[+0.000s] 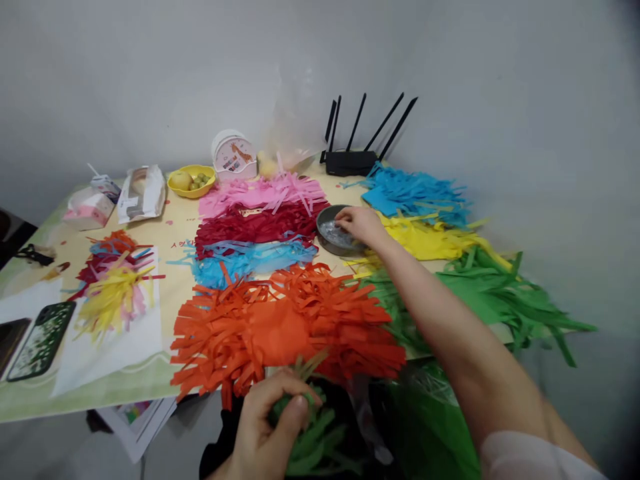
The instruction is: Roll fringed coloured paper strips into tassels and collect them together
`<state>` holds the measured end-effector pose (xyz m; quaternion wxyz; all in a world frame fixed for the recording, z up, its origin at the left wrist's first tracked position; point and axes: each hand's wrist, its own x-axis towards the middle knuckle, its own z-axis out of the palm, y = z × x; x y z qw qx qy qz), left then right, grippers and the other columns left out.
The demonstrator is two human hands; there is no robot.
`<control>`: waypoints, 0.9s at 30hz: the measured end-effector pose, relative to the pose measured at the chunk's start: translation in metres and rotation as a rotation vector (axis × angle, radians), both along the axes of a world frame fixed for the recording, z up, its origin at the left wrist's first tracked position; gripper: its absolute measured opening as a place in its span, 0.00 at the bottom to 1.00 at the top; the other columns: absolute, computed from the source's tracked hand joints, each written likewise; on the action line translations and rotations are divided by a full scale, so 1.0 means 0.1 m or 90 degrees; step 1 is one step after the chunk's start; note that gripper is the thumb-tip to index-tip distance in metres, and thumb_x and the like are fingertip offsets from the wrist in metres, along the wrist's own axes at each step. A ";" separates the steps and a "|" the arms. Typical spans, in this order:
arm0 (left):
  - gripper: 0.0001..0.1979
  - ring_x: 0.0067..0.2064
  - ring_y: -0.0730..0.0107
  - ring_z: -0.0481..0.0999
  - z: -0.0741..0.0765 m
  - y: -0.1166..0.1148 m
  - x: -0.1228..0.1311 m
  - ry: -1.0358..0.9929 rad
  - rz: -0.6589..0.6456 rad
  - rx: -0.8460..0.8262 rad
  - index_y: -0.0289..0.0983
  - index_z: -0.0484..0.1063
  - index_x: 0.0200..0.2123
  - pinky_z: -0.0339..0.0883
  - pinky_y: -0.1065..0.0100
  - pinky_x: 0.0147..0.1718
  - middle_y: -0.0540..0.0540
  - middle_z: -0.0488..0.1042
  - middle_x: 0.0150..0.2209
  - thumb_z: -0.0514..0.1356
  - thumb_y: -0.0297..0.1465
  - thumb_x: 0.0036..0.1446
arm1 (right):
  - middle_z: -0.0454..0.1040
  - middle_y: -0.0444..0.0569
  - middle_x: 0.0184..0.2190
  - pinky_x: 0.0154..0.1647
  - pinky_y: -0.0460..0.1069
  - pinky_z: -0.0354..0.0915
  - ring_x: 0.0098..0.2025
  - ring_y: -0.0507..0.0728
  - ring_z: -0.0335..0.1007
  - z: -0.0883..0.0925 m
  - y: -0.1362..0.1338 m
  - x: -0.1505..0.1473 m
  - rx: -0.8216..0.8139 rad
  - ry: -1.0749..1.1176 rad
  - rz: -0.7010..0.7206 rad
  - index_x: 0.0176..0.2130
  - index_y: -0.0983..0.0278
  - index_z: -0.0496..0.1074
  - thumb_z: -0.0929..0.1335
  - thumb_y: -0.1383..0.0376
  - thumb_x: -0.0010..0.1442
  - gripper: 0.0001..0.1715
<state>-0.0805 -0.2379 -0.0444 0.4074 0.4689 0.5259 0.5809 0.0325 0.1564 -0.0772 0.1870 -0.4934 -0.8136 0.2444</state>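
Observation:
My left hand [277, 420] is closed around a bunch of green fringed paper [320, 443] at the front, below the table edge. My right hand [361, 227] reaches across the table to a round grey dish [327, 243], its fingertips pinched together over the dish. Something pale and shiny lies in the dish; what it is, and whether the fingers hold any of it, I cannot make out. Orange fringed paper [280, 327] lies between my hands. Yellow fringed paper [425, 239] and green fringed strips [480, 293] lie beside and under my right forearm.
Pink [260, 195], dark red [245, 230], light blue [250, 260] and blue fringed paper [415, 195] lie in piles. A black router [350, 163] stands by the wall. At left are a multicoloured tassel bunch [115, 287], a phone [43, 340] and a yellow fruit bowl [193, 191].

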 end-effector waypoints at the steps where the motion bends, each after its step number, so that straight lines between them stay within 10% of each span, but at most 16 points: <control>1: 0.14 0.28 0.75 0.70 0.01 0.00 0.00 0.006 0.012 -0.007 0.37 0.77 0.34 0.64 0.76 0.31 0.50 0.70 0.23 0.56 0.36 0.68 | 0.82 0.56 0.34 0.45 0.53 0.73 0.37 0.59 0.80 0.04 -0.06 0.04 -0.005 0.036 -0.006 0.37 0.68 0.76 0.69 0.68 0.62 0.05; 10: 0.06 0.26 0.76 0.73 0.05 0.04 -0.14 0.031 0.154 -0.047 0.36 0.75 0.32 0.67 0.77 0.29 0.52 0.74 0.22 0.61 0.31 0.61 | 0.83 0.49 0.29 0.32 0.49 0.77 0.28 0.55 0.80 0.33 -1.64 0.17 -0.226 0.534 0.143 0.35 0.63 0.76 0.76 0.54 0.54 0.16; 15: 0.05 0.30 0.73 0.77 0.11 0.12 -0.20 0.099 0.187 -0.033 0.36 0.76 0.33 0.69 0.74 0.33 0.49 0.79 0.27 0.62 0.30 0.60 | 0.81 0.48 0.24 0.24 0.47 0.75 0.23 0.54 0.77 0.34 -2.48 0.06 -0.415 0.545 0.202 0.33 0.64 0.78 0.77 0.55 0.52 0.15; 27: 0.06 0.32 0.71 0.78 0.05 -0.08 -0.23 0.197 0.224 -0.026 0.37 0.77 0.32 0.68 0.72 0.36 0.49 0.80 0.30 0.62 0.31 0.61 | 0.78 0.44 0.21 0.20 0.45 0.71 0.19 0.51 0.72 0.26 -3.02 -0.09 -0.479 0.583 0.192 0.33 0.63 0.77 0.77 0.56 0.53 0.14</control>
